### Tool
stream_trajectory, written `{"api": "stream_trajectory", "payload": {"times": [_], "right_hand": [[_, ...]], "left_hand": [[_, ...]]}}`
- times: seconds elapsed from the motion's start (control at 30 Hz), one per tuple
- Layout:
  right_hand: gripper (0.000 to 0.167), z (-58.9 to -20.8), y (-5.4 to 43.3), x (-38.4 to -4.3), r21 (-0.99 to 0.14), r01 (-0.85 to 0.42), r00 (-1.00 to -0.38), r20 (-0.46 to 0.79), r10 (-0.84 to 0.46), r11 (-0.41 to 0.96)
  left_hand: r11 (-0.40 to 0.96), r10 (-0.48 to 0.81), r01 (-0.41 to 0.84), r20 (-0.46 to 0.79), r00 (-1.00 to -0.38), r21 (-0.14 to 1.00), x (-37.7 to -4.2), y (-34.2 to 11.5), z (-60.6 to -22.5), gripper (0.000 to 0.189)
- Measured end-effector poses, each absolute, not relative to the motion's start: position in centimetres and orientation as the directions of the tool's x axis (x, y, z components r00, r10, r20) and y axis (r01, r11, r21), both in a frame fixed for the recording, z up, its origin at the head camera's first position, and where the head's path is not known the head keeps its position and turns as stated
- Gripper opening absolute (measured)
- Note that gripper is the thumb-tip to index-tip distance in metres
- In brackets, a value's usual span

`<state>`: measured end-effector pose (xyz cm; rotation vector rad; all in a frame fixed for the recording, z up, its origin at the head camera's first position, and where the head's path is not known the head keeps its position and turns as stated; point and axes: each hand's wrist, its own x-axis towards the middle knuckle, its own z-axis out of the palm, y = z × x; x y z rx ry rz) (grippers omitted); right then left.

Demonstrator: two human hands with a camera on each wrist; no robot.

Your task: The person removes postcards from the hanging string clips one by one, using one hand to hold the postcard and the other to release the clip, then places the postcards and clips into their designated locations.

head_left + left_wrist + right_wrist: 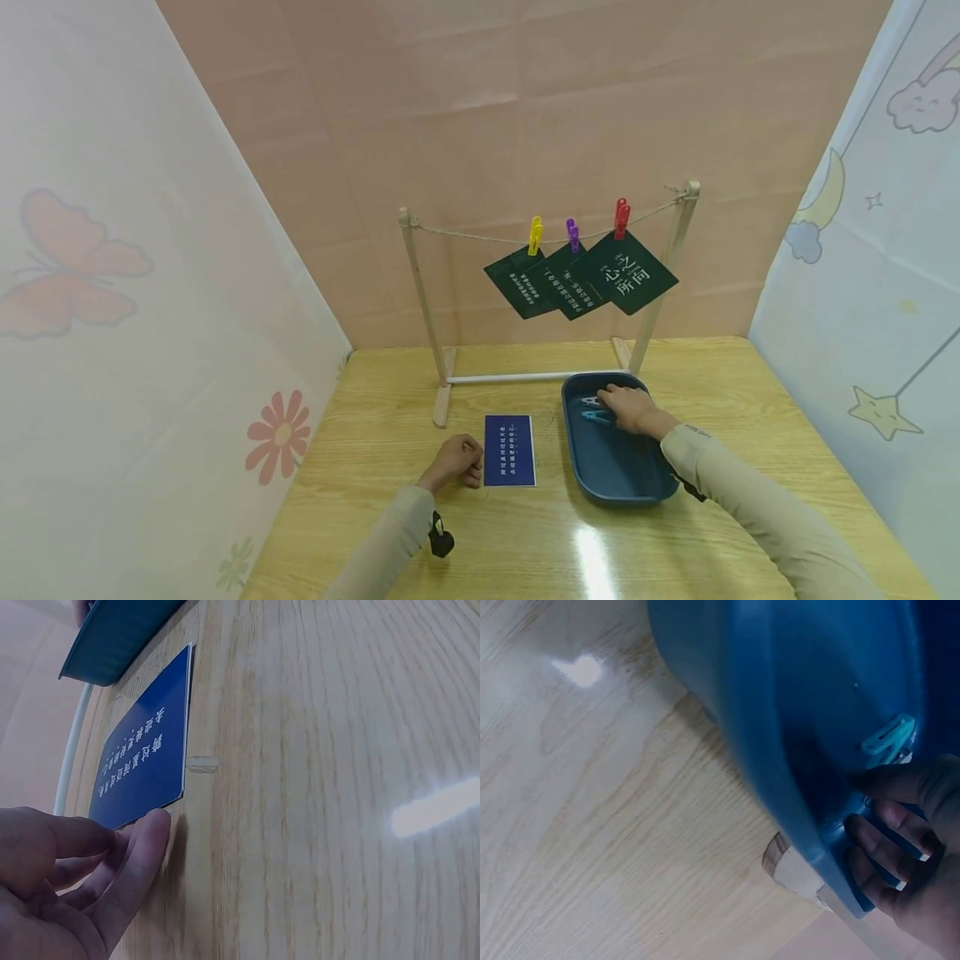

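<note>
A dark blue card with white writing lies on the table. At its left edge is my left hand; in the left wrist view its fingertips are right at the card's edge, fingers loosely bent. My right hand reaches into the far end of a blue plastic bin. Inside the bin lie a teal clothespin and a white clothespin, close to the right thumb. The right wrist view shows the teal clothespin just beyond the thumb, with the fingers spread and bent, nothing visible between them.
Behind stands a wooden frame with a string across it. Three dark green cards hang there, overlapping, by a yellow clothespin, a purple clothespin and a red clothespin. A white rod joins the frame's feet behind the bin.
</note>
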<state>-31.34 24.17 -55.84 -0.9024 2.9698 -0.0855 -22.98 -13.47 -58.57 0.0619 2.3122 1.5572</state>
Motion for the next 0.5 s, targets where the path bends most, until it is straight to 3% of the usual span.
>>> {"api": "stream_trajectory", "payload": {"times": [0.2, 0.5], "right_hand": [[0.027, -55.0, 24.2, -31.4, -0.058, -0.564, -0.825, 0.02, -0.564, 0.824], [0.022, -53.2, 23.5, -31.4, -0.044, -0.614, -0.779, 0.195, -0.596, 0.788]], "left_hand": [[0.42, 0.207, -0.129, -0.233, -0.95, 0.898, -23.2, -13.4, -58.3, 0.015], [0.454, 0.185, -0.022, -0.119, -0.976, 0.891, -24.3, -12.7, -58.4, 0.013]]}}
